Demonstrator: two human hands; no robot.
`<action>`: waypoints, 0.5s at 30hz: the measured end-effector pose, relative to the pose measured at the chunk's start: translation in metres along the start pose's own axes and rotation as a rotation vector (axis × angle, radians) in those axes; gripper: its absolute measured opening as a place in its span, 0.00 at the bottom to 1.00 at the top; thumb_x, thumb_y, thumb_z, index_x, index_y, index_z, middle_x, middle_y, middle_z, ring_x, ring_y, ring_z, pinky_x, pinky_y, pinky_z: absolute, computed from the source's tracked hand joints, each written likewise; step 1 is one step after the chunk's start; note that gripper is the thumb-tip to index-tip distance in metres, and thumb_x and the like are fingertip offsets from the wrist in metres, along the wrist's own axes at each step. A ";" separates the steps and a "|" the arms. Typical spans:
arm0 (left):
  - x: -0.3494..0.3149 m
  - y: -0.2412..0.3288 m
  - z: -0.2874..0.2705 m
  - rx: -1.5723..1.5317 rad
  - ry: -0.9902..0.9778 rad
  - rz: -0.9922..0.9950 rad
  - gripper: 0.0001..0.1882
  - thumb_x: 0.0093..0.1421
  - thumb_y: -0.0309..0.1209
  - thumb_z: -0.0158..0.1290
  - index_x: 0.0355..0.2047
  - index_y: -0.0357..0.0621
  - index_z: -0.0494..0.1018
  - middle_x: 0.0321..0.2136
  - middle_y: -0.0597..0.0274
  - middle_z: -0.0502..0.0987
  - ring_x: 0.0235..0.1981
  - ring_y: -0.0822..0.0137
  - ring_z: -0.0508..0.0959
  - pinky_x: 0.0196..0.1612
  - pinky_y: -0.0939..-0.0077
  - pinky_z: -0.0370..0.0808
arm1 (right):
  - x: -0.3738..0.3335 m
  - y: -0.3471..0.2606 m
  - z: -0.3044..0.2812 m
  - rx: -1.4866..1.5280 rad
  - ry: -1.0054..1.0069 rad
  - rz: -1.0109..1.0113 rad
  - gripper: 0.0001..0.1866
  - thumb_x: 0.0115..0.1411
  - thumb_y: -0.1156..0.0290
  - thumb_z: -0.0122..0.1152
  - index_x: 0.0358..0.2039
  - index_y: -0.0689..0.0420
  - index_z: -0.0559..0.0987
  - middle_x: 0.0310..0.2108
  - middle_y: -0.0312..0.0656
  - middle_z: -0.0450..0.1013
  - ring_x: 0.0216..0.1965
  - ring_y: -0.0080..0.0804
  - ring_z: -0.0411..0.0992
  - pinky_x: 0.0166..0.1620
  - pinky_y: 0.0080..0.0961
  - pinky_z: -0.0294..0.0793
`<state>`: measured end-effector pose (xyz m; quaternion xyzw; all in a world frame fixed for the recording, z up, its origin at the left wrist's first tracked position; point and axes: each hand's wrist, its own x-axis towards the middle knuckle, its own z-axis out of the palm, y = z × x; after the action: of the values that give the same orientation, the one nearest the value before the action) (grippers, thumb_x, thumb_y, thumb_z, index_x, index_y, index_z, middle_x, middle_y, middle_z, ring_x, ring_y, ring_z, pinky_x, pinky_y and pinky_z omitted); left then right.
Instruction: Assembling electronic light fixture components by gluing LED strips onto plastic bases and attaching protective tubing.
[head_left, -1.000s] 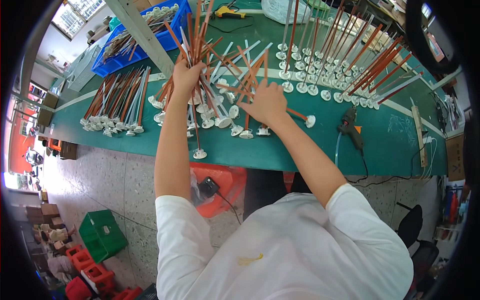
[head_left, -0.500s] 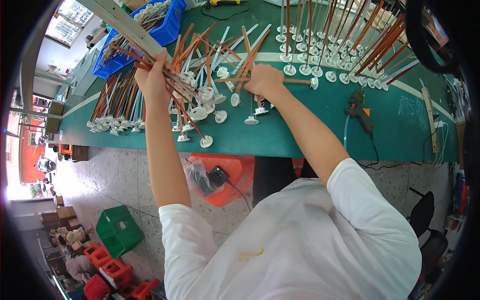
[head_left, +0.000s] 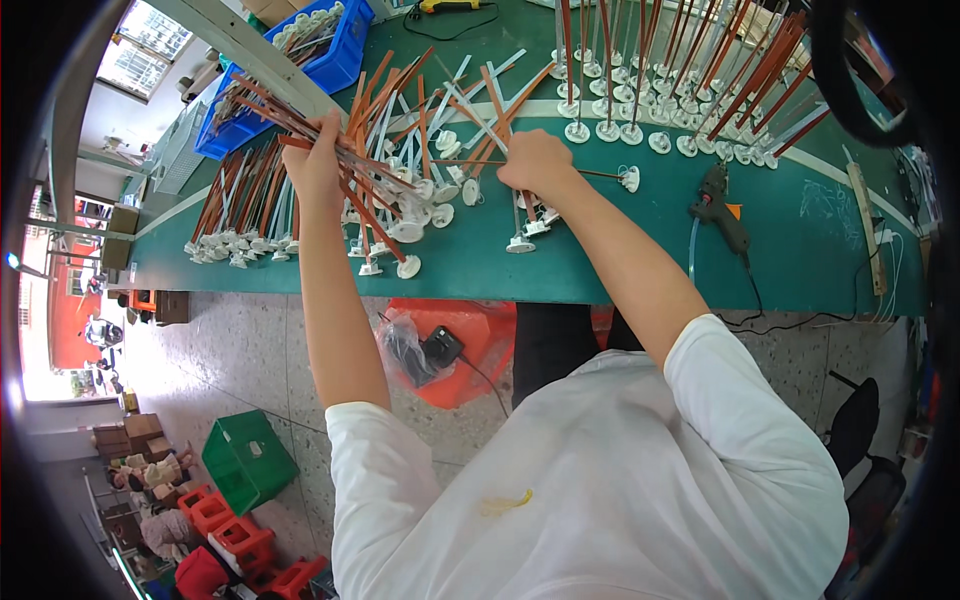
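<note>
My left hand (head_left: pixel 318 165) is closed round a bundle of thin brown and silver strips (head_left: pixel 275 105) with white round bases. The bundle slants, its bases (head_left: pixel 407 230) pointing down toward the middle of the table. My right hand (head_left: pixel 538 165) is closed over several similar strips, their bases (head_left: pixel 520 243) showing below it. One strip runs crosswise under that hand, ending in a white base (head_left: pixel 629 179) on its right; the fingertips themselves are hidden. Between my hands lies a loose, crossed pile of strips (head_left: pixel 385 90).
More strips (head_left: pixel 240 200) lie in a row at the left of the green table (head_left: pixel 620 270). Upright ones (head_left: pixel 607 80) stand on their bases at the back right. A glue gun (head_left: pixel 720 210) with a cable lies at right. A blue crate (head_left: pixel 340 60) holds further strips behind a beige post (head_left: pixel 240 40).
My right hand has shifted slightly right, and the strips under it have turned and moved. My left hand keeps its bundle, a little lower and to the right. The view has shifted slightly.
</note>
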<state>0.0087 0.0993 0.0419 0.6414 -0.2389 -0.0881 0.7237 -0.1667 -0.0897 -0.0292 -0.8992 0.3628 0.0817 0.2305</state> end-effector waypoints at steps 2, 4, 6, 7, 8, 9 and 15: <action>-0.001 0.002 0.001 0.017 -0.017 0.005 0.09 0.60 0.29 0.60 0.32 0.39 0.71 0.18 0.62 0.72 0.21 0.68 0.76 0.27 0.74 0.75 | -0.002 0.001 0.001 0.006 -0.008 -0.010 0.16 0.50 0.66 0.62 0.40 0.54 0.83 0.38 0.43 0.79 0.40 0.40 0.80 0.38 0.34 0.80; 0.001 0.000 -0.001 0.033 -0.030 0.015 0.09 0.60 0.28 0.60 0.32 0.38 0.71 0.18 0.62 0.72 0.20 0.68 0.76 0.27 0.74 0.75 | -0.001 0.001 0.001 0.053 0.056 -0.024 0.14 0.49 0.66 0.61 0.36 0.56 0.84 0.35 0.47 0.80 0.39 0.45 0.80 0.40 0.37 0.80; 0.004 -0.008 -0.003 0.031 -0.045 -0.013 0.09 0.60 0.28 0.60 0.32 0.39 0.71 0.18 0.62 0.73 0.20 0.68 0.76 0.27 0.74 0.75 | -0.006 0.003 0.005 0.048 0.120 -0.024 0.14 0.50 0.67 0.60 0.36 0.56 0.84 0.34 0.47 0.80 0.39 0.45 0.80 0.41 0.37 0.80; 0.006 -0.009 -0.004 0.030 -0.048 -0.011 0.09 0.60 0.28 0.60 0.32 0.39 0.71 0.18 0.62 0.73 0.20 0.68 0.76 0.27 0.74 0.75 | -0.007 0.003 0.006 0.043 0.182 -0.020 0.13 0.51 0.67 0.60 0.36 0.57 0.83 0.34 0.48 0.80 0.38 0.46 0.80 0.41 0.37 0.80; 0.007 -0.009 -0.005 0.028 -0.043 -0.010 0.09 0.60 0.28 0.60 0.32 0.39 0.71 0.18 0.63 0.73 0.20 0.68 0.76 0.27 0.74 0.75 | -0.006 0.003 0.004 0.044 0.185 -0.018 0.13 0.51 0.67 0.60 0.36 0.57 0.83 0.34 0.48 0.80 0.38 0.46 0.80 0.41 0.37 0.80; 0.004 -0.010 -0.007 0.027 -0.034 -0.014 0.09 0.59 0.28 0.60 0.32 0.39 0.70 0.19 0.63 0.73 0.20 0.68 0.76 0.27 0.74 0.76 | -0.008 0.003 0.004 0.052 0.190 -0.035 0.13 0.51 0.67 0.59 0.36 0.57 0.83 0.34 0.48 0.79 0.38 0.47 0.79 0.41 0.38 0.80; 0.005 -0.015 -0.010 0.010 -0.066 -0.066 0.09 0.60 0.29 0.60 0.32 0.40 0.71 0.20 0.63 0.74 0.21 0.69 0.76 0.27 0.76 0.75 | -0.016 0.010 -0.006 0.130 0.148 -0.103 0.14 0.49 0.67 0.59 0.33 0.61 0.82 0.33 0.53 0.79 0.37 0.51 0.78 0.41 0.42 0.79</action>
<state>0.0204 0.1041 0.0281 0.6493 -0.2414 -0.1319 0.7090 -0.1853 -0.0889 -0.0229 -0.9034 0.3369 -0.0206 0.2645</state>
